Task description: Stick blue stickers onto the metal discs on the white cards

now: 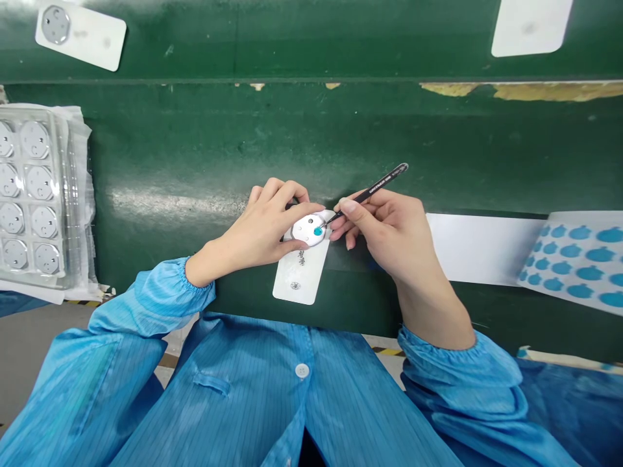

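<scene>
My left hand [265,224] grips a white, roughly octagonal part [302,232] between thumb and fingers. The part rests over the upper end of a white card [298,279] with dark printing. On its face, toward the right side, is a small blue sticker [319,231]. Black tweezers [379,185] are pinched in my right hand [384,224], held like a pen and slanting down to the left. Their tips meet the blue sticker. Whether the tips still clasp it is too small to tell.
On the left, a clear tray [53,272] holds several similar round parts. A sheet of blue stickers [579,259] lies at the right over white paper [481,250]. Beyond the bench seam are a card with a part [95,39] and another white card [530,29].
</scene>
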`<action>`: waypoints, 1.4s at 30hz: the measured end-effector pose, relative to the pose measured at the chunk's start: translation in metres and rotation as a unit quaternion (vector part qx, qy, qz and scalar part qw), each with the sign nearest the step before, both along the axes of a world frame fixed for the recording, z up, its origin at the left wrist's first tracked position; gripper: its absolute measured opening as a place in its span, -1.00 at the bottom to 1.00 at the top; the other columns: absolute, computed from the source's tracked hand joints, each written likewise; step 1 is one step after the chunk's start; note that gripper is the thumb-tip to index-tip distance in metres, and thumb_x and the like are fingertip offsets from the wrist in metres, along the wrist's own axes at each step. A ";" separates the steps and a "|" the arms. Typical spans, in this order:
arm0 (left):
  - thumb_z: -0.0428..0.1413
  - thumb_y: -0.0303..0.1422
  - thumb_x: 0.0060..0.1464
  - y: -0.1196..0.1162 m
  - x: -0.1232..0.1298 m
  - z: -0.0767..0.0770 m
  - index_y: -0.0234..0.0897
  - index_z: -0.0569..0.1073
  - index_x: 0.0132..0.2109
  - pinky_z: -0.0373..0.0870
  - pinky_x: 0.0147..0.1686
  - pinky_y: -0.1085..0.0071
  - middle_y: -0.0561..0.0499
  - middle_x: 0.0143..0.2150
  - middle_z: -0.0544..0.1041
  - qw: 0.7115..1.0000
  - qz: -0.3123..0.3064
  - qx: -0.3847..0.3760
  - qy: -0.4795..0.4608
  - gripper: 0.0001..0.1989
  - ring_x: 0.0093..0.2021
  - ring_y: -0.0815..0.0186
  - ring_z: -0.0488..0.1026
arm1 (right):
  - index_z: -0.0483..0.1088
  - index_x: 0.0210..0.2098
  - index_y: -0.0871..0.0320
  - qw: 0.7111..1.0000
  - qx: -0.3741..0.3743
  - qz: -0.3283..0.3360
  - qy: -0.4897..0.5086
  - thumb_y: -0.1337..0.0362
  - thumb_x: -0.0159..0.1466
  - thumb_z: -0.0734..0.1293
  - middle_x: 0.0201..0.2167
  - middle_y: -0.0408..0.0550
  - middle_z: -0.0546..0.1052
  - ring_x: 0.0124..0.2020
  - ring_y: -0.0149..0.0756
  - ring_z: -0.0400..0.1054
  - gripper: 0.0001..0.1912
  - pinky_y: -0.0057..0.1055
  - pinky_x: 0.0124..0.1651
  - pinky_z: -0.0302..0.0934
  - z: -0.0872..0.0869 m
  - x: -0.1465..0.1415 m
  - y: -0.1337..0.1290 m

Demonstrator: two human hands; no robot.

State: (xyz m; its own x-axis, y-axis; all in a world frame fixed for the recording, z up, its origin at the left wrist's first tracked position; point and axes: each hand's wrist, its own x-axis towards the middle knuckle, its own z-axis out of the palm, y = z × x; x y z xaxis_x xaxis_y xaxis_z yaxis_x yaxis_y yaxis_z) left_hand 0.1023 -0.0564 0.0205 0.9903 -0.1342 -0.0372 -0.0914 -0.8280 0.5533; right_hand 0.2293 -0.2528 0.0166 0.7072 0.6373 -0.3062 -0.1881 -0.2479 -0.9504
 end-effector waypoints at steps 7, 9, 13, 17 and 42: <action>0.27 -0.24 0.28 0.001 0.000 -0.001 -0.14 0.42 0.29 0.24 0.02 0.07 -0.23 0.18 0.39 1.000 -0.001 0.000 0.002 -0.52 0.14 -0.06 0.27 | 0.57 -0.30 0.08 1.000 -0.004 -0.001 -0.022 -0.15 0.27 0.55 -0.49 -0.02 0.63 -0.53 -0.19 0.55 -0.59 -0.38 -0.65 0.35 -0.002 -0.003 -0.002; 0.26 -0.23 0.29 0.001 0.000 -0.001 -0.14 0.42 0.29 0.23 0.02 0.07 -0.23 0.18 0.39 1.000 -0.002 0.001 0.001 -0.53 0.14 -0.06 0.27 | 0.57 -0.30 0.08 1.000 -0.001 -0.003 -0.029 -0.13 0.28 0.54 -0.48 -0.03 0.62 -0.53 -0.20 0.54 -0.60 -0.38 -0.65 0.34 -0.003 -0.003 -0.002; 0.26 -0.24 0.29 0.000 0.000 0.000 -0.14 0.42 0.29 0.23 0.02 0.08 -0.23 0.18 0.40 1.000 -0.002 0.005 0.000 -0.53 0.14 -0.06 0.27 | 0.56 -0.29 0.07 0.999 0.004 -0.003 -0.045 -0.12 0.31 0.53 -0.48 -0.04 0.62 -0.55 -0.23 0.52 -0.63 -0.38 -0.65 0.33 -0.005 -0.005 -0.004; 0.29 -0.27 0.27 0.000 0.000 0.002 -0.15 0.43 0.28 0.22 0.02 0.10 -0.22 0.18 0.41 1.000 0.000 0.006 0.004 -0.52 0.14 -0.05 0.27 | 0.53 -0.24 0.05 0.995 0.016 0.012 -0.095 -0.06 0.40 0.46 -0.47 -0.08 0.61 -0.54 -0.24 0.51 -0.69 -0.36 -0.60 0.36 -0.008 -0.009 -0.008; 0.23 -0.31 0.25 0.002 0.002 0.000 -0.20 0.36 0.33 0.36 0.06 0.14 -0.16 0.09 0.40 0.984 0.027 -0.173 0.012 -0.46 0.07 0.08 0.36 | 0.44 -0.20 -0.02 0.959 0.097 -0.106 -0.246 0.00 0.50 0.31 -0.19 0.00 0.50 -0.18 -0.12 0.48 -0.76 -0.07 -0.04 0.43 -0.003 -0.023 -0.004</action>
State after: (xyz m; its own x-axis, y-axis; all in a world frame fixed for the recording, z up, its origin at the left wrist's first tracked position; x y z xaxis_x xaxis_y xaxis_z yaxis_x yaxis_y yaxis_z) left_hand 0.1040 -0.0546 0.0204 0.9957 -0.0897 -0.0216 -0.0360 -0.5925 0.8047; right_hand 0.2065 -0.2569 0.0138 0.8555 0.4745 0.2071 0.2678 -0.0632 -0.9614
